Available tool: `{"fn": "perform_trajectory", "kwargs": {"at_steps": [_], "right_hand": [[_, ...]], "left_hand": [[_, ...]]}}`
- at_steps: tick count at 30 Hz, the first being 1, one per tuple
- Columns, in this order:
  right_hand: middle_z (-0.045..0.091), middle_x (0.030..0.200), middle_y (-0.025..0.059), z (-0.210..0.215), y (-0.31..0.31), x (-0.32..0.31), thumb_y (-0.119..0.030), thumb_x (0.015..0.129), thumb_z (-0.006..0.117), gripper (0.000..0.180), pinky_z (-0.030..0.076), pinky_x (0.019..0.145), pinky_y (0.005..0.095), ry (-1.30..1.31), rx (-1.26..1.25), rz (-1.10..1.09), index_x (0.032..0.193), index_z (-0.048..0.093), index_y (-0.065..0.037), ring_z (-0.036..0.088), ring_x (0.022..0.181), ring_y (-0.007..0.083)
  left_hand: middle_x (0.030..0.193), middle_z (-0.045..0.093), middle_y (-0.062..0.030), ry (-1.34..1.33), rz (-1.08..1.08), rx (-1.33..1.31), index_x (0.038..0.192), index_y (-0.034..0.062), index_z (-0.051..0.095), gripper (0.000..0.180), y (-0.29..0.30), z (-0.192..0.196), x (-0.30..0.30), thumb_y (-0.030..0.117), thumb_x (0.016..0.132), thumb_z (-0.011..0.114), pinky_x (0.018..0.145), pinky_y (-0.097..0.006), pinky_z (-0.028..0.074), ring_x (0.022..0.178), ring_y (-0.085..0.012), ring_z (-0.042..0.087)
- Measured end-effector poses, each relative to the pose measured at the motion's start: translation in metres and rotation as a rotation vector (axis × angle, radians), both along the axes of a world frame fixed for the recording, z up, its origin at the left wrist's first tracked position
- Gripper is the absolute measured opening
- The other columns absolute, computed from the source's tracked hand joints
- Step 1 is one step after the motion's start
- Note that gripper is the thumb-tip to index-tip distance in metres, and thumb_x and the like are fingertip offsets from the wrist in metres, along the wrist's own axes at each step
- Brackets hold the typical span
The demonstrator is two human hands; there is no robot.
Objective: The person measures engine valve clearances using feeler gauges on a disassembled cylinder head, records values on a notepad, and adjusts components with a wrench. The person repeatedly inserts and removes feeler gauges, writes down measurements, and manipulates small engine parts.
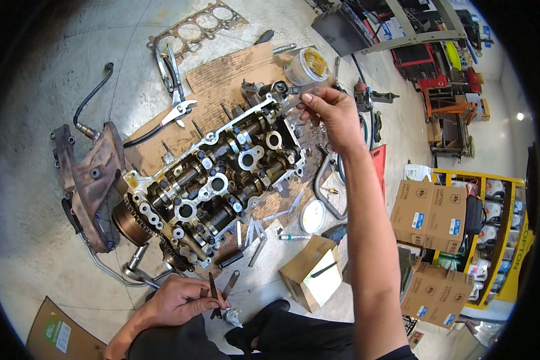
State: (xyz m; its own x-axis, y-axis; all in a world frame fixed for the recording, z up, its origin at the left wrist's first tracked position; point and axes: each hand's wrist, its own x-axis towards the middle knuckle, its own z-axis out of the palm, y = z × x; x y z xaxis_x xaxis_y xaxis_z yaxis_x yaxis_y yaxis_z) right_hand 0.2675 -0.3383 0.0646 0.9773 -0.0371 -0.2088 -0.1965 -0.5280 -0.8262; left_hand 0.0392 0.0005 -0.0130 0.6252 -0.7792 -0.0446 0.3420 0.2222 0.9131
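Observation:
An engine cylinder head (219,183) with camshafts and timing sprockets lies on cardboard in front of me. My left hand (183,300) is closed around several feeler gauge blades (230,285), held low, near my knees and the sprocket end. Some blades are dark; a grey one has a hole at its tip. At the cylinder head's far right corner, my right hand (330,111) pinches a thin metal strip (290,106) between thumb and fingers. The strip's far part is hard to make out against the cylinder head.
Loose metal strips (274,216) lie right of the cylinder head, near an open small carton (309,276) and a white lid (312,216). Pliers (177,99), a gasket (198,27) and a tub (306,66) sit beyond. A rusty manifold (93,180) stands left.

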Motion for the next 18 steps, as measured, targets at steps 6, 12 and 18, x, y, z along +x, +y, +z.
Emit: {"fn": "perform_trajectory", "kwargs": {"at_steps": [6,12,18], "right_hand": [[0.070,0.077,0.0107,0.057,0.069,-0.073,-0.021,0.094,0.063,0.024,0.047,0.051,0.0233,0.306,0.330,0.025,0.086,0.065,0.001,0.068,0.064,0.0146],[0.068,0.072,0.0164,0.069,0.096,-0.116,-0.017,0.097,0.058,0.023,0.047,0.047,0.0261,0.346,0.475,0.078,0.088,0.062,0.004,0.064,0.054,0.0204],[0.068,0.071,0.0126,0.085,0.105,-0.130,-0.022,0.098,0.059,0.032,0.049,0.053,0.0241,0.337,0.494,0.102,0.079,0.064,0.004,0.056,0.050,0.0098]], "left_hand": [[0.088,0.071,-0.0130,-0.005,0.232,-0.043,0.089,-0.0038,0.069,0.010,0.003,0.026,0.011,0.006,0.090,0.066,0.074,-0.032,0.057,0.086,-0.0256,0.072],[0.089,0.069,-0.0164,0.072,0.545,-0.242,0.089,-0.0060,0.065,0.027,-0.004,0.051,0.019,0.020,0.095,0.062,0.079,-0.037,0.055,0.091,-0.0282,0.069],[0.098,0.067,-0.0185,0.024,0.615,-0.362,0.093,-0.0062,0.064,0.029,-0.015,0.068,0.033,0.021,0.099,0.056,0.093,-0.039,0.049,0.110,-0.0271,0.059]]}}
